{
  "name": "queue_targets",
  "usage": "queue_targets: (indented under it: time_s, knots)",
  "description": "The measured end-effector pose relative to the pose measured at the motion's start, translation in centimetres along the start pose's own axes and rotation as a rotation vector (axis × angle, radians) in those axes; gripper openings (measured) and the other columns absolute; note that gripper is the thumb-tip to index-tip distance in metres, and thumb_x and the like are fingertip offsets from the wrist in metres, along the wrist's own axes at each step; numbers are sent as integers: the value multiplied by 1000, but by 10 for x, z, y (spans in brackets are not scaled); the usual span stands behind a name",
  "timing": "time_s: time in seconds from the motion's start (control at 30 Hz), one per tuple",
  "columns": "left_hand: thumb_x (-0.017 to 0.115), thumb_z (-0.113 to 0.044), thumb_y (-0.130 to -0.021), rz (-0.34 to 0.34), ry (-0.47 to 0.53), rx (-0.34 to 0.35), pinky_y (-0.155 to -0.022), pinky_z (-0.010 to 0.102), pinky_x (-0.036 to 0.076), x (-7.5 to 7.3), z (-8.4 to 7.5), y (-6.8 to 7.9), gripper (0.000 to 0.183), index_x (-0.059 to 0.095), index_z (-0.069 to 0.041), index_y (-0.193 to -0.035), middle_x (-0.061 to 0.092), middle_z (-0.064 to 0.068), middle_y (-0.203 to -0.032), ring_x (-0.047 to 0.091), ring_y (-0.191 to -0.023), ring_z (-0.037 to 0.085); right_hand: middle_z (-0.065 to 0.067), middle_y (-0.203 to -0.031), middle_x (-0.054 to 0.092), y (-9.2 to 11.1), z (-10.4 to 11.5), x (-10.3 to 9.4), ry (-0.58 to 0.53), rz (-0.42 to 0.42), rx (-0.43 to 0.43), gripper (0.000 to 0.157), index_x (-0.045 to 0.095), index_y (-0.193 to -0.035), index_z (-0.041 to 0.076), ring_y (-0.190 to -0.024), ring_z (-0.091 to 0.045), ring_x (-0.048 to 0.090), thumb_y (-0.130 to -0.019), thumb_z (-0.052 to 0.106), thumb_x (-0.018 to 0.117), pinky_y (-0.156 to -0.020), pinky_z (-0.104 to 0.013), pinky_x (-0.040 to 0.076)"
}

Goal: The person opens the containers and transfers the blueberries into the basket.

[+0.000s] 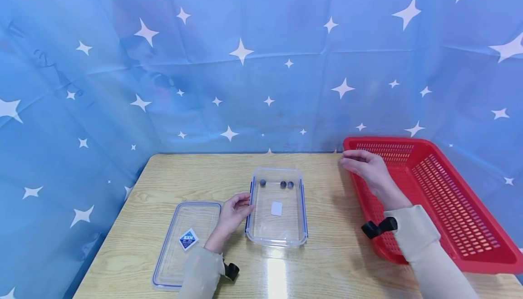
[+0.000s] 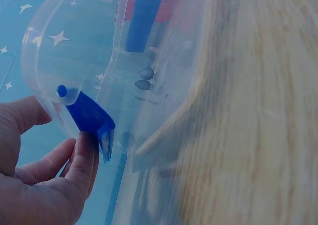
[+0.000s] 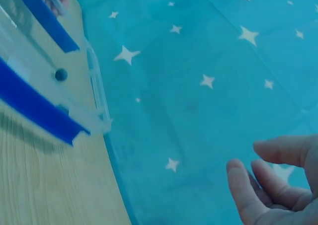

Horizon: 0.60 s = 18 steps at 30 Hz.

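A clear plastic food container (image 1: 261, 233) with blue side clips stands on the table, a white label on its bottom. Several small dark round balls (image 1: 283, 184), possibly blueberries, lie near its far end. My left hand (image 1: 234, 215) grips the container's left rim, thumb at the rim and fingers against the blue clip (image 2: 90, 118) outside. Over the left edge of a red plastic basket (image 1: 369, 203) hovers my right hand (image 1: 369, 169), fingers loosely bent. Nothing shows between those fingers (image 3: 243, 187) in the right wrist view.
The container's clear lid (image 1: 171, 249), with a blue seal and a blue sticker, lies flat to the left, partly under my left forearm. Behind the wooden table (image 1: 327, 262) hangs a blue curtain (image 1: 286, 95) with white stars.
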State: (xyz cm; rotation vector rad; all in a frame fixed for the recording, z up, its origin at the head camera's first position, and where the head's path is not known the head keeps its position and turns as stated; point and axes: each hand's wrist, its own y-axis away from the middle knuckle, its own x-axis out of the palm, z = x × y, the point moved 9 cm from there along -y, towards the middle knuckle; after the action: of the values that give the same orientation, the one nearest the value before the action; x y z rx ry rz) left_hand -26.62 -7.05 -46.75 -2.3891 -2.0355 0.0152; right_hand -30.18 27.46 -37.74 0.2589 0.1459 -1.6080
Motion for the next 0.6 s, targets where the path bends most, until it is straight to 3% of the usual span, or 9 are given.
queue_targets:
  time_s: [0.13, 0.37, 0.6]
  knots:
    - [58, 10, -84, 0, -2, 1, -79, 13, 48, 0, 0, 0, 38, 47, 20, -119, 50, 38, -115, 49, -108, 49, 6, -105, 55, -4, 7, 18, 24, 22, -11, 49, 52, -125, 0, -90, -6, 57, -88, 30, 65, -79, -15, 50]
    - [59, 9, -84, -4, -23, 5, -81, 15, 49, -1, -2, 0, 39, 47, 20, -119, 52, 36, -114, 51, -107, 45, -7, -112, 56, -12, 14, 44, 19, 65, -32, 48, 51, -126, -5, -89, -5, 59, -90, 24, 64, -84, -19, 50]
    - [59, 8, -84, -4, -22, -3, -83, 16, 49, -1, -1, 0, 39, 47, 19, -120, 53, 35, -113, 52, -107, 44, -1, -101, 60, -16, 18, 68, -68, 102, -27, 43, 51, -123, -9, -89, -6, 61, -90, 16, 64, -88, -26, 51]
